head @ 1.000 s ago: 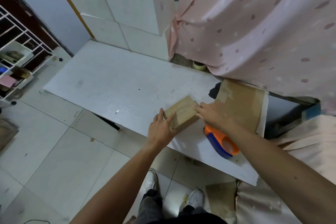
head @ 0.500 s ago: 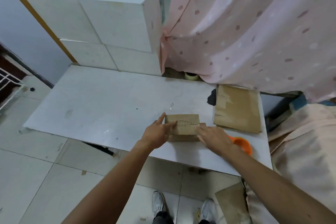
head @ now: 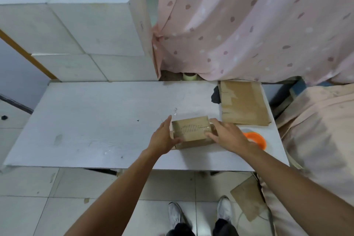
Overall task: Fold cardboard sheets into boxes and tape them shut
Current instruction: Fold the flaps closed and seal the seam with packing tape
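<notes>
A pink spotted curtain (head: 249,25) is hung across the back right, and stacked white blocks (head: 95,25) are set against the back left. In front of them a white surface (head: 95,120) is seen, marked with scuffs. A pile of flat cardboard sheets (head: 245,105) is laid at its far right corner. A loose piece of cardboard (head: 247,197) is seen on the tiled floor below the near right edge.

The folded cardboard box (head: 191,132) is placed on the surface near the front edge, right of centre, just in front of the flat sheets; clear tape is seen along its top seam. The box is held between both hands. The left hand (head: 162,138) is pressed flat against its left end, the grip released, fingers straight. The right hand (head: 228,136) is wrapped over the right end, the grip closed around the box with fingers and thumb.

An orange tape dispenser (head: 256,138) is partly hidden behind the right wrist. A tape roll (head: 189,76) is tucked under the curtain hem.
</notes>
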